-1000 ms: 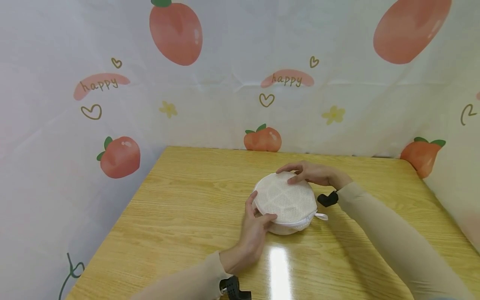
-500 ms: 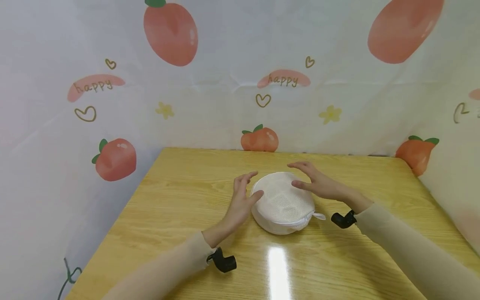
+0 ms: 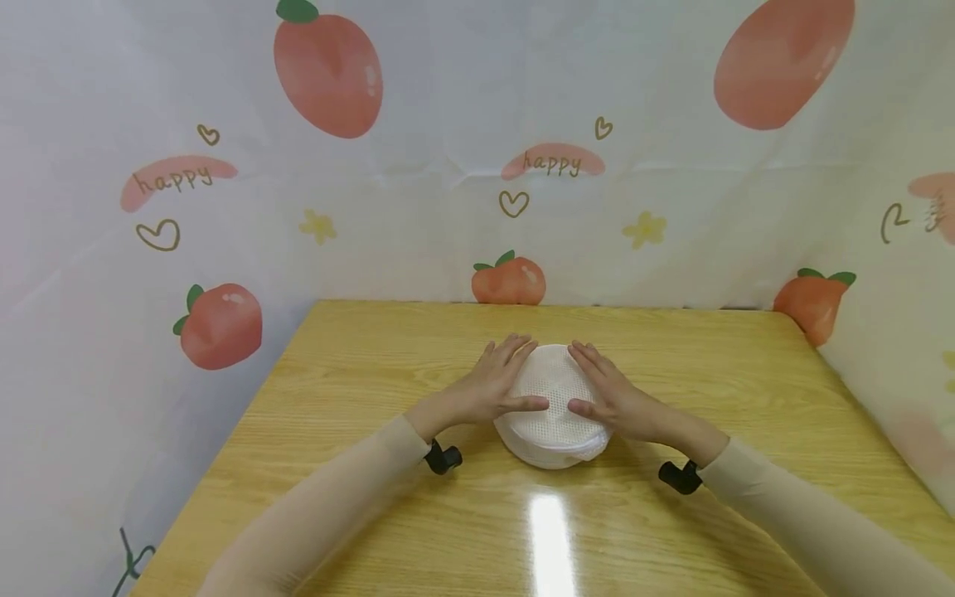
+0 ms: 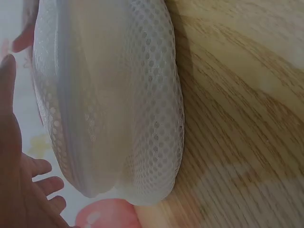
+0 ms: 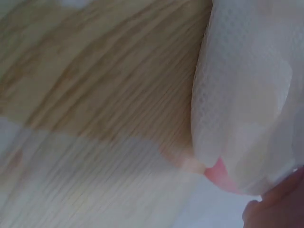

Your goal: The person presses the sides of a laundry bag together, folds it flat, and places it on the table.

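A round white mesh laundry bag with a zipper around its upper edge lies on the wooden table. My left hand is over its left side, fingers extended toward the far rim and thumb pointing inward across the top. On the opposite side my right hand mirrors it, its thumb close to the left one. The left wrist view shows the bag's honeycomb mesh side with the left fingers spread beside it. In the right wrist view, the mesh wall stands on the table, and only part of the right hand shows.
The wood-grain table extends around the bag, with a bright light reflection in front. A white fruit-printed cloth hangs behind and along both sides. Small black wrist cameras sit at the sleeve cuffs.
Both hands lifted off the bag's rim and spread apart, then came back over its top from either side. The zipper's pull loop at the right is now covered by the right hand.
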Demonstrator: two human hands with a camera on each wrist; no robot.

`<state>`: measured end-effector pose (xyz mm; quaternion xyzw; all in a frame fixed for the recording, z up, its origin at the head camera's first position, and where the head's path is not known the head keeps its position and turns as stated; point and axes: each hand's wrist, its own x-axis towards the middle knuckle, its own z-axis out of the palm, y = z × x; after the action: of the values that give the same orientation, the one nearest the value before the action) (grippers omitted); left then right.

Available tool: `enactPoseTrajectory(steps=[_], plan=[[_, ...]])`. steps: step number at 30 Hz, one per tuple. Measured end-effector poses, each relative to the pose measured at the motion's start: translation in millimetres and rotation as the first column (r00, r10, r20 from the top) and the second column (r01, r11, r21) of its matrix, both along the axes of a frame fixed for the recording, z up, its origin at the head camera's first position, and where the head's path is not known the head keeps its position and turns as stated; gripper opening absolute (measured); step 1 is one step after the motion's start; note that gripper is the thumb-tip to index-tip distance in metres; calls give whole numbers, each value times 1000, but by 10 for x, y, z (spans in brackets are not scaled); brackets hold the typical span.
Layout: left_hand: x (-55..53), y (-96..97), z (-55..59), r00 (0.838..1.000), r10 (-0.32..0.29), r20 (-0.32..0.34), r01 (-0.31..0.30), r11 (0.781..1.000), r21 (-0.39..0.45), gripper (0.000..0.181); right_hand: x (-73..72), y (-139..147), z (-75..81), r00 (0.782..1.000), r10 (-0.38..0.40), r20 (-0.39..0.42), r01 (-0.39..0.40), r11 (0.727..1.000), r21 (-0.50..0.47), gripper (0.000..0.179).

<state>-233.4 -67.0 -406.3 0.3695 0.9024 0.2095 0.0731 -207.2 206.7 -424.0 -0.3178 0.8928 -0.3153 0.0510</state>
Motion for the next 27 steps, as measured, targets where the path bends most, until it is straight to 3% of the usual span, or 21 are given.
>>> enactPoseTrajectory(steps=[5,10,21,27], plan=[[-10,19,-47,1000,-11,-21,10,997,-77,101,57,-49,-18,998,-5,-60,8,999,38,87],[16,31,-65,999,-11,-30,8,996,-90,101,86,-67,-26,996,-5,-92,12,997,73,86],[29,18,-200,997,-70,34,74,988,-132,103,109,-62,-134,999,37,-38,-33,992,124,86],[23,32,-287,996,-75,56,82,986,-143,103,117,-62,-209,997,49,-54,-41,989,143,85]])
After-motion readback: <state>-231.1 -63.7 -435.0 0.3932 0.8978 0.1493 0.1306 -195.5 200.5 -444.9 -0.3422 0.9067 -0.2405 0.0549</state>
